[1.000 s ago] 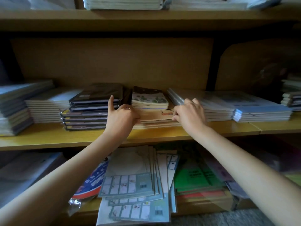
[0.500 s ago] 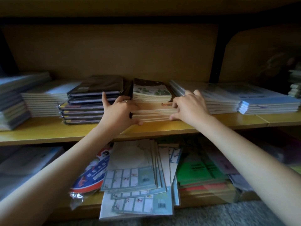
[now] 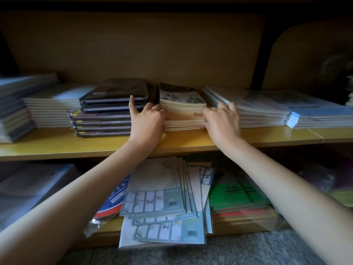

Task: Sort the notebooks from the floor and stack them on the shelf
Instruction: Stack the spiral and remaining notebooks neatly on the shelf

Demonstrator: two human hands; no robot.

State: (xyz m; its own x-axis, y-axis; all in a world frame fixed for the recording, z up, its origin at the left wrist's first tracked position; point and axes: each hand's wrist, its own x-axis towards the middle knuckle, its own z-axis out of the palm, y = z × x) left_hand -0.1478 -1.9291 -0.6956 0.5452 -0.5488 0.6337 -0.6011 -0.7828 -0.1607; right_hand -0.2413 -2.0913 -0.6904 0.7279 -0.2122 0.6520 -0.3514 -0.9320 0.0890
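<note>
**Squaring a notebook stack on the shelf**

On the yellow wooden shelf (image 3: 57, 148), the cream paper notebook stack (image 3: 183, 119) sits between a dark-covered pile (image 3: 107, 111) and a clear-wrapped blue pile (image 3: 267, 111). The left hand (image 3: 147, 121) and right hand (image 3: 221, 121) clasp its sides with curled fingers. Even inward pressure should align the edges.

Shelf board (image 3: 210, 142): you are looking at yellow wood-grain laminate, smooth, with a soft sheen along its front.
Back panel (image 3: 133, 44): brown fibreboard, matt and flat.
Cream stack (image 3: 183, 121): paper covers and page edges, matt.
Dark notebooks (image 3: 107, 119): sealed in clear plastic film, glossy, crinkled at the corners.
Spiral notebooks (image 3: 257, 106): clear plastic wrap, shiny; you cannot tell what the coil is made of.
Ring (image 3: 155, 107) on your left hand (image 3: 147, 121): thin bright metal.
Floor (image 3: 248, 251): speckled stone, rough-looking.
</note>
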